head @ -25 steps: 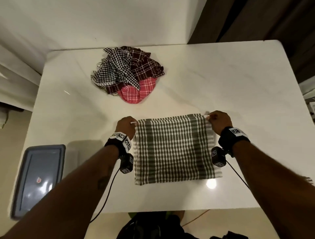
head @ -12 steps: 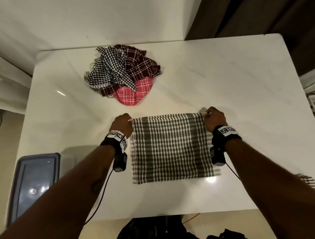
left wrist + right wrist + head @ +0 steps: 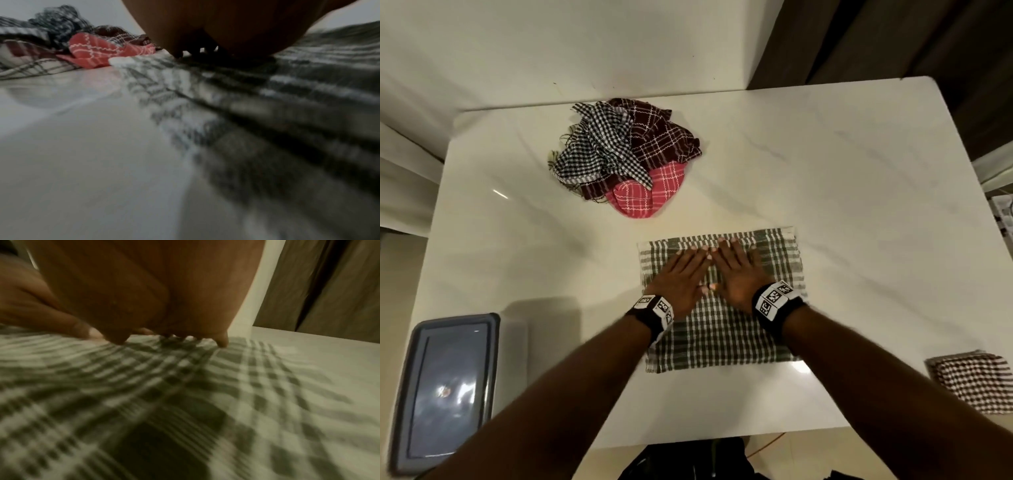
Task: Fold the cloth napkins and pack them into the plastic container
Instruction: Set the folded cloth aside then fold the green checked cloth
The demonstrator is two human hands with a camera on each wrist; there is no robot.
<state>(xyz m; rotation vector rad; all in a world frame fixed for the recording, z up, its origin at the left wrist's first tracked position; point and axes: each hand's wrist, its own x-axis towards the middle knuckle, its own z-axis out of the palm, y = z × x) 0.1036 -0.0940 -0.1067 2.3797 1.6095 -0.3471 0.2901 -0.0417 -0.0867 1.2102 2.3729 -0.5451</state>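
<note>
We see a green-and-white checked napkin (image 3: 722, 305) lying flat on the white tabletop (image 3: 859, 192), toward its near edge and a little right of the middle. Both hands rest palm down on the napkin's far half, side by side and touching at the thumbs. The left hand (image 3: 681, 277) and the right hand (image 3: 738, 274) have their fingers straight and held close together, pressing the cloth to the tabletop; nothing is pinched. Our forearms and wristbands cover the napkin's middle and part of its near half, so we cannot tell how many layers lie there.

The left wrist view is blurred: the palm fills the top of it, the fingers (image 3: 205, 50) show only as dark tips on the cloth, and the heap appears as smeared colour. The right wrist view is blurred too, but the fingertips (image 3: 222, 342) plainly touch the checks, and part of the left hand shows at its left edge.

Near the far edge, left of centre, lies a loose heap of napkins (image 3: 626, 157): black-and-white check, dark maroon and pink-red. How many there are we cannot make out. At the near left corner sits the plastic container (image 3: 513, 339) with a grey lid (image 3: 448, 387) on it; the lid hides what is inside, and the picture's corner cuts it off. At the near right edge a folded brown-and-white napkin (image 3: 976, 380) is partly cut by the picture's edge.
</note>
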